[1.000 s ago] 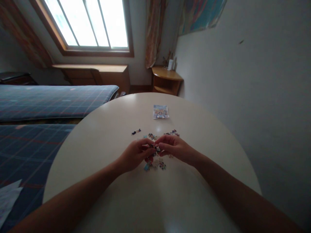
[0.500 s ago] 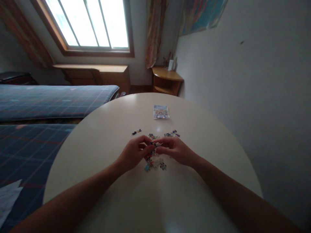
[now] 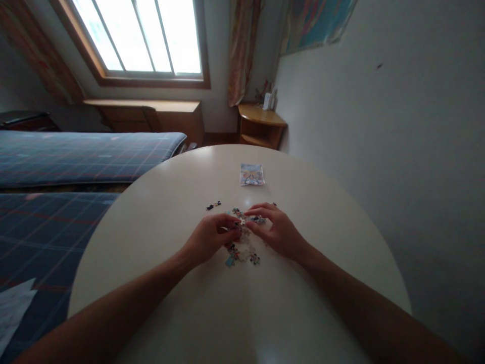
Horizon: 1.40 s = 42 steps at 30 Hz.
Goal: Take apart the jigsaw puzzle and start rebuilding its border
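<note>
Small colourful jigsaw pieces lie scattered in the middle of a round white table. My left hand rests among them with fingers curled and pinched on a small piece. My right hand lies just right of it, fingers bent down onto the pieces at the far side of the pile, fingertips pinching something small. The two hands nearly touch at the fingertips. A pair of dark pieces sits apart to the left. A small picture card lies farther back on the table.
Two beds with blue plaid covers stand left of the table. A wooden corner shelf and a low wooden cabinet sit under the window. A grey wall runs close along the right side.
Both hands have come down from a raised pinch to the table. My right hand has slid slightly forward over the far pieces.
</note>
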### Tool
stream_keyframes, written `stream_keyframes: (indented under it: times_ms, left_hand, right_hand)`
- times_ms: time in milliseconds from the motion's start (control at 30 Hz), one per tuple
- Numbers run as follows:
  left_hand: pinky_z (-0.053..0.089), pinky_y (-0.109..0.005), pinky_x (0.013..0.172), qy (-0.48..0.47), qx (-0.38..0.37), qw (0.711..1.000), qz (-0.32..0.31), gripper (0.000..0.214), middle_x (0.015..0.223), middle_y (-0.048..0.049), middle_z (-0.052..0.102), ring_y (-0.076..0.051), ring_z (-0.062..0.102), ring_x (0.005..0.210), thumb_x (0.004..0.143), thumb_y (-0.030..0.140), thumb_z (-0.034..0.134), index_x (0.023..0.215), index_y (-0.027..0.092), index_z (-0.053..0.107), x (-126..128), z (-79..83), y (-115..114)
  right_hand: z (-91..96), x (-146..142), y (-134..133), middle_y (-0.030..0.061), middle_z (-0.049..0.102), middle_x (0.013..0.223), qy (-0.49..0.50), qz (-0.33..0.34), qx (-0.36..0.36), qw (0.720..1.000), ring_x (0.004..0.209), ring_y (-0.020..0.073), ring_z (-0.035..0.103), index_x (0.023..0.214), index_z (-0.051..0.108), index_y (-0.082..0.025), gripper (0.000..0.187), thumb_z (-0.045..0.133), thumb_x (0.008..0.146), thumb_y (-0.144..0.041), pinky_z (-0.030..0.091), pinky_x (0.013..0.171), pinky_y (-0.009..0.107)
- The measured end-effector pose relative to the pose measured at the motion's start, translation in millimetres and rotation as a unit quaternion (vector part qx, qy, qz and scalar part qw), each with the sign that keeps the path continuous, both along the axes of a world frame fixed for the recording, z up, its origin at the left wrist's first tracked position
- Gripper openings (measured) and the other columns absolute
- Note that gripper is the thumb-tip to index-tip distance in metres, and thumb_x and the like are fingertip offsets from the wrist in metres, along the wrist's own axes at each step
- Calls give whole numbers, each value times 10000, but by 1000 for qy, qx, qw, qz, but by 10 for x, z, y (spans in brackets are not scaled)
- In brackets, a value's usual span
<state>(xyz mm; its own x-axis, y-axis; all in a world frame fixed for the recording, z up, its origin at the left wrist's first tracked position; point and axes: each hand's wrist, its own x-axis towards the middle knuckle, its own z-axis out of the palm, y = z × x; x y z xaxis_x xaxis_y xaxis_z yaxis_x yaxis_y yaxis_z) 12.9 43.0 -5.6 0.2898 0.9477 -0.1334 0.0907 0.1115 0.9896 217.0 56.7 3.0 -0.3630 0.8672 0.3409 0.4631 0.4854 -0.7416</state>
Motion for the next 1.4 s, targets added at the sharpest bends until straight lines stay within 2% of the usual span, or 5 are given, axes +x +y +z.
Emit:
stream_keyframes:
  times_ms: [200,333,633,1033,1400]
  left_hand:
    - [446,-174,441,10,6,999,-30,327,753,-40,725,-140,660,599,692,293,760,928,154,580,18,-44,-36]
    - [412,-154,399,17,19,999,-23,260,744,-38,721,-138,655,592,680,278,748,835,156,579,11,-18,-31]
    - [528,-197,491,7,48,998,-28,239,723,-38,738,-139,679,600,706,319,775,794,152,628,-12,21,-28]
    - [529,-204,503,-23,18,999,13,373,723,-56,734,-186,721,689,693,432,813,773,147,586,-15,-15,10]
    - [508,-206,518,-37,-14,999,-8,421,770,-71,711,-175,708,700,784,531,702,847,126,607,-36,75,-1]
  right_hand:
    - [25,-73,-89,36,730,865,0,51,8,999,892,207,632,890,736,-241,129,677,867,-353,447,869,373]
    - [45,-76,-80,36,711,823,20,20,-69,997,791,187,624,847,701,-194,168,623,864,-342,454,753,317]
    - [26,-43,-27,5,654,723,108,110,-213,965,688,147,582,772,633,-178,252,562,871,-398,440,685,276]
    - [53,-44,-66,14,632,670,32,10,-122,992,643,156,572,715,618,-176,378,538,908,-491,420,638,284]
    - [64,-25,-70,19,695,801,5,40,-2,999,731,141,623,869,669,-185,131,625,906,-303,470,713,273]
